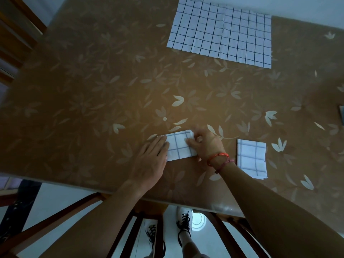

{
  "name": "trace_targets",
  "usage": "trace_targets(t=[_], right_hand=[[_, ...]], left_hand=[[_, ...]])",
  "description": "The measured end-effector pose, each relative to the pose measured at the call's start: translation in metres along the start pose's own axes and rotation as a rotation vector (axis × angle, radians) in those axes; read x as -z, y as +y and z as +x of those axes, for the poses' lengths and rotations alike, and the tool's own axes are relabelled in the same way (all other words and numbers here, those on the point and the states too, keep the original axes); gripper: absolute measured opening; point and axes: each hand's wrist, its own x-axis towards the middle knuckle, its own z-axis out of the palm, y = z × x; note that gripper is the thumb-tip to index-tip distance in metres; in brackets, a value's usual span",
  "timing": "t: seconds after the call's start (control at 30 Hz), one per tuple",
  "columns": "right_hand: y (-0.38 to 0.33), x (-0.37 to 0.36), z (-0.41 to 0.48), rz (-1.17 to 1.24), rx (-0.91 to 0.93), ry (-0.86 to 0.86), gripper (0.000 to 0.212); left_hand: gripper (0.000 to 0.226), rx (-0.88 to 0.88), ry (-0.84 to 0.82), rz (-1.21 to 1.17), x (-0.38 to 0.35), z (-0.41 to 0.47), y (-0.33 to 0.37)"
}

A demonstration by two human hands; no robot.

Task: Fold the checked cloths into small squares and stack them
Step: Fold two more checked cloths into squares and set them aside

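Table: one, the largest thing; brown glossy cover with a pale leaf and flower pattern; the far, left and right parts are cut off by the frame
Floor: pale and smooth, seen below the near edge of the table; the room is dim
Chairs: two, both wooden; the chair at the left shows only some slats, the chair at the near edge shows only bars under the arms
Cloths, counted: three, all white with a dark check
Unfolded cloth: lies flat at the far side of the table, well apart from the hands; its far edge goes out of the picture
Left hand: fingers straight and together, lying flat on the left end of the half-folded cloth; it grasps nothing
Right hand: fingers curled, the thumb on top, pinching the right end of the half-folded cloth; the fingertips are blurred
Half-folded cloth: a short strip near the near edge, between the two hands; both ends are hidden under them
Folded square: one, just to the right of the right wrist, not touched; how many layers it has I cannot tell
Shoes: two, white with black laces, one shoe and the other shoe, seen between the chair bars
Bracelets: red string on the right wrist; the number is hard to make out
Thing at the right edge: one, cut off, I cannot tell what it is
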Motion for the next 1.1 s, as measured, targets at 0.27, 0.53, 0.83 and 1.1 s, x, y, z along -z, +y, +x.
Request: trace_targets(t=[0.27,0.53,0.83,1.1], right_hand=[[-0.005,-0.005,0.005,-0.051,-0.001,0.022,0.028],[-0.016,-0.015,-0.014,-0.23,0.417,0.324,0.028],[-0.011,-0.067,-0.014,-0.531,0.739,0.105,0.051],[-0.005,-0.06,-0.01,-0.612,0.708,-0.011,0.064]], left_hand=[[0.047,0.06,-0.017,-0.007,-0.001,0.0,-0.002],[0.05,0.058,-0.035,0.033,-0.006,0.001,-0.004],[0.05,0.022,-0.001,0.106,-0.019,-0.003,-0.004],[0.054,0.04,-0.05,0.091,-0.026,-0.006,-0.009]])
